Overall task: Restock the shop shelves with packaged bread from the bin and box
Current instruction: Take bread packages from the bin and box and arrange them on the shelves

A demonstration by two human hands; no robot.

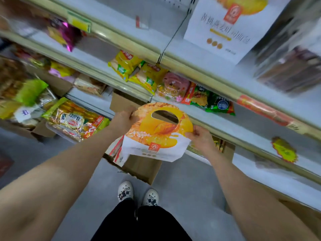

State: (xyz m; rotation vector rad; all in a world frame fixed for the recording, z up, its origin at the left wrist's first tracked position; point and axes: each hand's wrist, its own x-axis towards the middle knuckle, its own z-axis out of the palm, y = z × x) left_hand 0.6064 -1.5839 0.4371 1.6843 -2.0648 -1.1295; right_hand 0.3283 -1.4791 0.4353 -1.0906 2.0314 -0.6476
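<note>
I hold a white and orange bread package (156, 136) with a cut-out carry handle in front of me, above an open cardboard box (142, 168) on the floor. My left hand (122, 120) grips its upper left edge. My right hand (202, 138) pinches its right edge. A matching white and orange package (224, 26) stands on the upper shelf at the right. More red and white packs (118, 150) show inside the box under the held package.
White shelves with beige rails (205, 70) run diagonally. Yellow bread packs (137, 71), a pink pack (173, 86) and green packs (212, 101) lie on the middle shelf. A bin of mixed packages (74, 119) sits at left. My feet (137, 193) stand on grey floor.
</note>
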